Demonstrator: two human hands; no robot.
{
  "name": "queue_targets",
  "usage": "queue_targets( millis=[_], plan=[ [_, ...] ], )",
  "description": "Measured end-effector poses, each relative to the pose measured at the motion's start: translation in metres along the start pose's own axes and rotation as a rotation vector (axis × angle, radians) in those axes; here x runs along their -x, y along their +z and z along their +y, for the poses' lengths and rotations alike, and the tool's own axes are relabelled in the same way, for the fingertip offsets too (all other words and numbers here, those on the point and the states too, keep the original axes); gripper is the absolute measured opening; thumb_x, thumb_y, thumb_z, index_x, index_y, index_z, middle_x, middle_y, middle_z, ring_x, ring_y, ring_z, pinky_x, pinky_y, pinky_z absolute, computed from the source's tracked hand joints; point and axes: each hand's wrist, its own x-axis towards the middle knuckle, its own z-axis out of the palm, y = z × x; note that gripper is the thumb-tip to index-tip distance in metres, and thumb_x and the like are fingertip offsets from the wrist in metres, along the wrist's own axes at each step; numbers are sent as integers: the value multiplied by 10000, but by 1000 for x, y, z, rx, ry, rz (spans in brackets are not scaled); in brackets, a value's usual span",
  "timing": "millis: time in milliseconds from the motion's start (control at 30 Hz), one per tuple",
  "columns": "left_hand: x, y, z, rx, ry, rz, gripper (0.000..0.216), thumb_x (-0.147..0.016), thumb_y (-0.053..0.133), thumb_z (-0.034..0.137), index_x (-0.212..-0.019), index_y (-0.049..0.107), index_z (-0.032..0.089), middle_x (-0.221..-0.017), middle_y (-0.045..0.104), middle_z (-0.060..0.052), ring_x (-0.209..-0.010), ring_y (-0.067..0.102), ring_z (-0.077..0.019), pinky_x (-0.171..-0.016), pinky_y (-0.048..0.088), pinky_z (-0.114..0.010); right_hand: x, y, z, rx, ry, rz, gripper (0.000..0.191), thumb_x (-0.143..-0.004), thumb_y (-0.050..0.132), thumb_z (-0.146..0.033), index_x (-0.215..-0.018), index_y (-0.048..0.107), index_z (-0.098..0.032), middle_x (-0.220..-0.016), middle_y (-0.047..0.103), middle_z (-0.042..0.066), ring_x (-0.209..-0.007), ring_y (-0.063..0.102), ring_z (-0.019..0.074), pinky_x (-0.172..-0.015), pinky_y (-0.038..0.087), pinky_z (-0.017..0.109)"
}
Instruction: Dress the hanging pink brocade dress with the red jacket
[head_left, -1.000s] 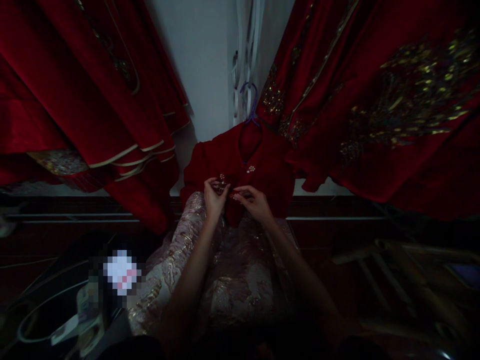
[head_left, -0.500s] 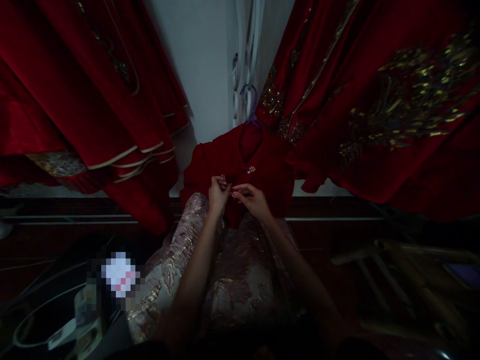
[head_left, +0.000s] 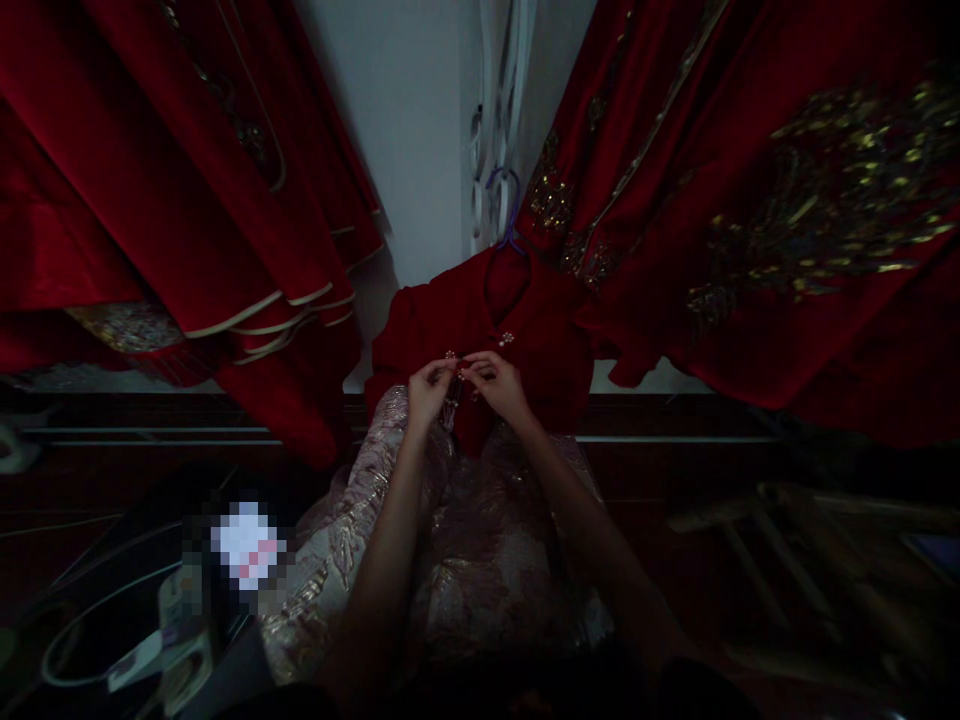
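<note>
A small red velvet jacket [head_left: 540, 335] hangs on a purple hanger [head_left: 504, 205] in front of me, above a pale pink and gold brocade skirt [head_left: 465, 540]. My left hand [head_left: 427, 388] and my right hand [head_left: 499, 385] meet at the jacket's front opening, fingers pinched together. Between the fingertips sits a small pearl clasp [head_left: 451, 356]. A second pearl clasp [head_left: 507, 339] shows higher up on the jacket, untouched.
Long red garments with gold trim [head_left: 187, 220] hang at the left, and gold-embroidered red gowns [head_left: 787, 220] at the right. A white wall [head_left: 420, 130] lies behind. A dark ledge [head_left: 150, 430] runs across. Cables and paper items [head_left: 150, 640] lie at lower left.
Both hands have shifted slightly up and closer together at the jacket's front; the fingertips now pinch at the lower clasp. The view tilted a little.
</note>
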Motion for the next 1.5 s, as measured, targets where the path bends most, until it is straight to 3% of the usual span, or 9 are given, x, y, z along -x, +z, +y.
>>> queue_targets(
  millis=[100, 300, 467, 700, 1167, 1500],
  plan=[
    [1, -2, 3, 61, -33, 12, 248, -723, 618, 318, -865, 693, 130, -945, 708, -80, -859, 648, -165, -822, 504, -297, -3, 3, 0, 54, -31, 27, 247, -755, 611, -330, -969, 606, -208, -783, 642, 4, -664, 622, 112, -563, 532, 213],
    [1, 0, 2, 120, -100, 37, 278, -722, 598, 325, -875, 702, 117, -939, 712, -90, -772, 658, -152, -780, 524, -302, 1, 6, 0, 85, -57, 79, 231, -778, 585, -340, -964, 610, -206, -815, 639, 6, -677, 620, 110, -608, 533, 227],
    [3, 1, 5, 40, -46, 10, 281, -679, 660, 295, -887, 704, 111, -901, 718, -88, -798, 661, -162, -804, 519, -303, 5, 7, -4, 124, -101, 144, 204, -815, 549, -332, -956, 618, -201, -891, 644, 26, -752, 620, 122, -668, 535, 243],
    [7, 1, -6, -103, 64, 7, 325, -703, 648, 282, -974, 689, 106, -869, 714, -94, -721, 657, -149, -712, 531, -270, 11, 10, -18, 349, -193, 145, 167, -856, 500, -288, -945, 626, -223, -915, 625, 30, -775, 606, 132, -657, 517, 239],
    [6, 2, -11, -136, 67, 15, 298, -690, 643, 253, -955, 695, 126, -840, 715, -70, -695, 654, -138, -683, 529, -250, 12, 11, -20, 386, -216, 129, 167, -853, 499, -241, -967, 619, -226, -907, 607, 23, -774, 593, 133, -690, 518, 247],
    [6, 1, -12, -195, 108, -1, 249, -746, 600, 263, -943, 699, 147, -902, 720, -70, -769, 671, -165, -747, 529, -287, 10, 14, -15, 319, -206, 132, 164, -847, 480, -220, -949, 607, -202, -935, 600, 46, -812, 597, 144, -734, 531, 264]
  ],
)
